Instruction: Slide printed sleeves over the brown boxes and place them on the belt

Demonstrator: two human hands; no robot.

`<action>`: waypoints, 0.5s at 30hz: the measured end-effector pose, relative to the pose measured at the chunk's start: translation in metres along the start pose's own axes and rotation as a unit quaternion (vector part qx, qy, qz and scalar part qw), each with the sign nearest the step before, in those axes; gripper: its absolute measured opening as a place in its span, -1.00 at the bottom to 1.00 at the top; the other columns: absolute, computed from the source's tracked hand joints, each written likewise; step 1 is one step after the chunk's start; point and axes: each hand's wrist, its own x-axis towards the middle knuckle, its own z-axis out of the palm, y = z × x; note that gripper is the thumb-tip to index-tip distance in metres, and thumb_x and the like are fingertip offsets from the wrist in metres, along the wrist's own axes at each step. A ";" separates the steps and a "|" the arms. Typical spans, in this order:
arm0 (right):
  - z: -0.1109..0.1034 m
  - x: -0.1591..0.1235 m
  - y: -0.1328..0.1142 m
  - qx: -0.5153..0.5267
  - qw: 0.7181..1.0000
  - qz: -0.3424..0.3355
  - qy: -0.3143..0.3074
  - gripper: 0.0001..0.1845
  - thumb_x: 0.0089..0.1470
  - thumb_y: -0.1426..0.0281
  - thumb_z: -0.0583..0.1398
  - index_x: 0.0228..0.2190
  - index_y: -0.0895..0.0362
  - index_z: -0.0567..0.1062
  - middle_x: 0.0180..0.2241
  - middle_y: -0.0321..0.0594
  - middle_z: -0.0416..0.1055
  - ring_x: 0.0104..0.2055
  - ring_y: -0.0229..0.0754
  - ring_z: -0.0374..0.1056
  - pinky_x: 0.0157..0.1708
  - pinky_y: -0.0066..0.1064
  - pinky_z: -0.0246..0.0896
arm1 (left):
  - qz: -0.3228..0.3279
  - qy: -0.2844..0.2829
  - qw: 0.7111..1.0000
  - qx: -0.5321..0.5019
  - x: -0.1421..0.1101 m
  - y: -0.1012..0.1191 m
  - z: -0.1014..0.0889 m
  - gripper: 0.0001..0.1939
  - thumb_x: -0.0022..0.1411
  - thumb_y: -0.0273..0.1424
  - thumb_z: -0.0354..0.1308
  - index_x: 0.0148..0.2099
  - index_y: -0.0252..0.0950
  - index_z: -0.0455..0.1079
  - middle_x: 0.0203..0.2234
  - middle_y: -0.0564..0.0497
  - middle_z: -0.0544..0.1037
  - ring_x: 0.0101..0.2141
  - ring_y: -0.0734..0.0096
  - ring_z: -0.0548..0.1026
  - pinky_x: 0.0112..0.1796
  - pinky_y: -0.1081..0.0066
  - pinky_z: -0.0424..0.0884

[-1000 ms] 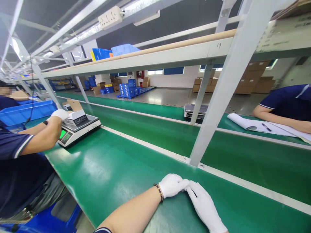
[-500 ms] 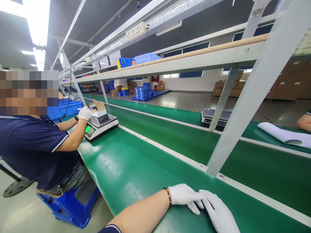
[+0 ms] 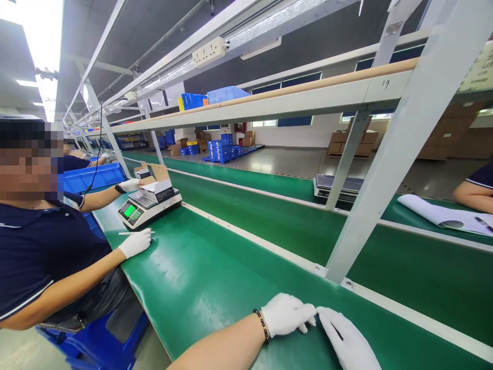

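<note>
Both my hands wear white gloves and rest on the green table top (image 3: 215, 277) at its near edge. My left hand (image 3: 287, 313), with a beaded bracelet at the wrist, has its fingers curled and pressed together against the fingertips of my right hand; what it pinches, if anything, I cannot make out. My right hand (image 3: 348, 341) lies flat with its fingers stretched out towards the left hand. A thin dark line shows between its fingers.
To my left a co-worker in a dark blue shirt sits on a blue stool (image 3: 88, 344), one gloved hand (image 3: 134, 242) on the table, the other at an open cardboard box (image 3: 156, 187) on a weighing scale (image 3: 133, 211). A slanted steel post (image 3: 385, 169) rises ahead. Another person's arm (image 3: 472, 195) and papers (image 3: 435, 213) lie far right.
The view has swung left. The co-worker's nearer hand has come off the scale down onto the table. My left hand's fingers have curled in against my right hand's fingertips.
</note>
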 end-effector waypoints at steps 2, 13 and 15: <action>-0.006 0.000 -0.006 0.006 1.000 0.011 -0.006 -0.51 0.08 0.02 0.03 -0.25 0.02 0.60 -0.12 -0.22 0.55 -0.01 -0.03 0.43 0.05 -0.17 0.34 | 0.073 0.079 0.993 0.054 -0.003 0.006 -0.007 -0.58 0.24 -0.19 -0.09 -0.40 -0.31 0.51 -0.56 0.02 0.51 -0.41 0.37 0.48 -0.24 0.36 0.45; -0.023 -0.001 -0.034 0.019 0.999 0.017 -0.027 -0.53 0.12 0.11 0.00 -0.23 0.04 0.61 -0.11 -0.20 0.54 0.02 0.00 0.42 0.16 -0.07 0.20 | 0.245 0.577 0.720 0.299 -0.063 0.023 -0.116 -0.79 0.24 -0.22 0.08 -0.16 -0.19 0.43 -0.10 -0.07 0.54 0.11 0.09 0.31 0.22 -0.07 -0.12; -0.022 -0.001 -0.036 0.017 0.999 0.014 -0.026 -0.53 0.12 0.13 -0.01 -0.24 0.06 0.61 -0.11 -0.18 0.54 0.01 0.01 0.42 0.17 -0.04 0.19 | 0.162 0.632 0.701 0.289 -0.069 0.009 -0.151 -0.65 0.16 -0.16 0.14 -0.07 -0.24 0.38 -0.02 -0.14 0.49 0.15 0.04 0.28 0.23 -0.03 -0.12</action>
